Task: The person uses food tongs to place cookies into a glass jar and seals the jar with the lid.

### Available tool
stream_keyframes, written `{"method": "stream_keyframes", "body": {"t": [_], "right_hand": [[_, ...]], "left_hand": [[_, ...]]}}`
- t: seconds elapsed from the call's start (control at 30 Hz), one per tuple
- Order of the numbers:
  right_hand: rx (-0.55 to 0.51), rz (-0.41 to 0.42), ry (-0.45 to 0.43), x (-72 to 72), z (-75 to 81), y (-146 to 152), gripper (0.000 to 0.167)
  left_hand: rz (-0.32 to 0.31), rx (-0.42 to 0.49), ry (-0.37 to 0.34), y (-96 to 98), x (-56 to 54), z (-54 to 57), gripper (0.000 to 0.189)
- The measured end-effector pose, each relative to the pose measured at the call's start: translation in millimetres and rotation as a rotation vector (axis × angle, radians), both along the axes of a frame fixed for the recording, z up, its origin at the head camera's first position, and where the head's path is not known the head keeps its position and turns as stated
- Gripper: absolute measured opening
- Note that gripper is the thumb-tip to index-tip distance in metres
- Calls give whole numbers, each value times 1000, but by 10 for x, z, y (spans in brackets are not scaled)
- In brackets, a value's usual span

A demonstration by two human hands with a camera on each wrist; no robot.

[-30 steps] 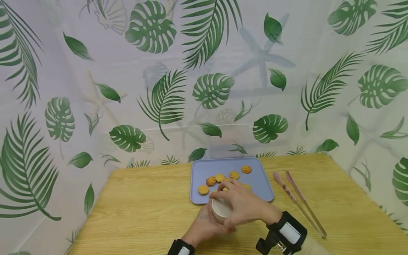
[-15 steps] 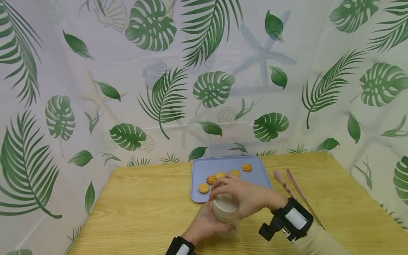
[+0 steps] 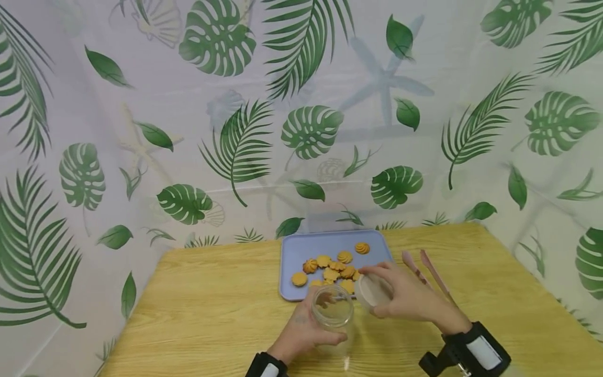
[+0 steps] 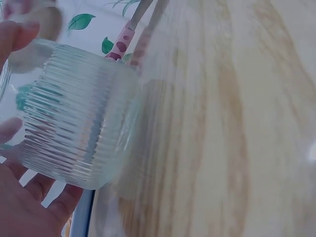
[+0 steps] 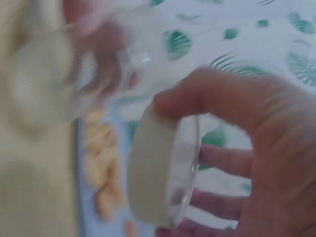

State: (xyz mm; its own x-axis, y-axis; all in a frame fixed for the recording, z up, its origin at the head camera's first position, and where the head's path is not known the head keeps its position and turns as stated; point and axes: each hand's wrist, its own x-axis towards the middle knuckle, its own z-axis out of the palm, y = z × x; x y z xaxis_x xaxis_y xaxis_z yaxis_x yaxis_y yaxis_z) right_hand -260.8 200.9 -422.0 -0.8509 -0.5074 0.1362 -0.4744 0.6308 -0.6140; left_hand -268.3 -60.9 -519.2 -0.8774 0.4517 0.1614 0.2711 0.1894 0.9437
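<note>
While the ribbed glass jar (image 3: 336, 317) is held at the lower centre of the head view by the left hand (image 3: 301, 327), whose fingers are wrapped round its side, the front edge of the pale blue tray (image 3: 299, 252) behind is partly hidden by both. Golden cookies (image 3: 331, 274) are spread across that tray. Just right of the jar's uncovered mouth, the round lid (image 3: 372, 291) is pinched at its edge by the fingers of the right hand (image 3: 412, 298). Farther right, the partly pink tongs (image 3: 435, 273) are laid slantwise, their lower part blocked by the right forearm. Tray and tongs are carried by a wood-grained tabletop (image 3: 221, 293); across the upper frame, a pale backdrop (image 3: 358, 157) is printed with green leaves, shells and starfish. At lower right, a black wristband (image 3: 480, 350) is fitted with a white panel.
</note>
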Motion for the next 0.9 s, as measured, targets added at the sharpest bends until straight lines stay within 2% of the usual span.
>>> {"method": "stream_keyframes", "body": {"t": [0.07,0.17,0.33,0.57,0.73,0.83,0.9], "right_hand": [[76,-62,32,64,-169,89,73],[148,-99,24,163,-411,132,77],[144,-142,-40,290,-642,78,78],[167,-211,-56,318,-729,26,75],[141,-255,-73,305,-734,64,74],[103,-322,-29,281,-705,158,68],[79,-371,53,237,-693,249,58]], "left_hand": [[5,2,15,37,5,-11,82],[15,14,15,55,10,-27,86],[13,47,-12,24,30,-36,87],[6,31,-15,0,25,-16,81],[15,27,-5,9,14,-16,80],[22,43,-3,-4,17,-29,81],[39,57,-6,-27,25,-46,83]]}}
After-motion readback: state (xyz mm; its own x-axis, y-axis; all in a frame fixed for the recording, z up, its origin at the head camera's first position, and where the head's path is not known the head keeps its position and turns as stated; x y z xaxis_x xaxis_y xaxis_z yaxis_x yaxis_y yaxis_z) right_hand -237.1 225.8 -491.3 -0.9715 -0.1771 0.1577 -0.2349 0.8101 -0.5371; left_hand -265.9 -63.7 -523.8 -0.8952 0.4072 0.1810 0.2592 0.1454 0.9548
